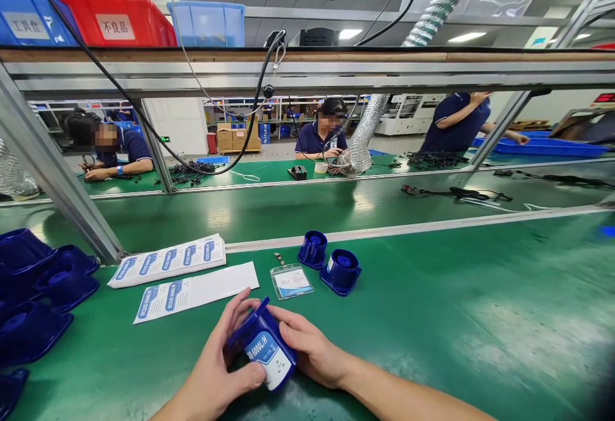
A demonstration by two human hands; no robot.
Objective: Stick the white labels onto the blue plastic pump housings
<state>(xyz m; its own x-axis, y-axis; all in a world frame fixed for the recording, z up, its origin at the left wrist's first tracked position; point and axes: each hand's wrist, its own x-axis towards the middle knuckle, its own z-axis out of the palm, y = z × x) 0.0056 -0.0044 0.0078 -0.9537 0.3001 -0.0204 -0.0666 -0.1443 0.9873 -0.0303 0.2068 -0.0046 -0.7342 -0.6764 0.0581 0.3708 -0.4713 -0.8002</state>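
Note:
Both my hands hold one blue plastic part (262, 344) low over the green bench. It bears a white label with blue print. My left hand (218, 363) wraps its near side, thumb pressed on the label. My right hand (310, 347) grips its right side with curled fingers. A sheet of blue-and-white labels (195, 293) lies just beyond my left hand, partly peeled. A stack of label sheets (168, 259) lies behind it.
Two blue parts (312, 248) (342, 270) and a clear badge holder (291, 280) lie ahead. More blue parts (43, 280) pile at the left edge. A slanted metal post (62, 184) rises at left. Three people work across the conveyor.

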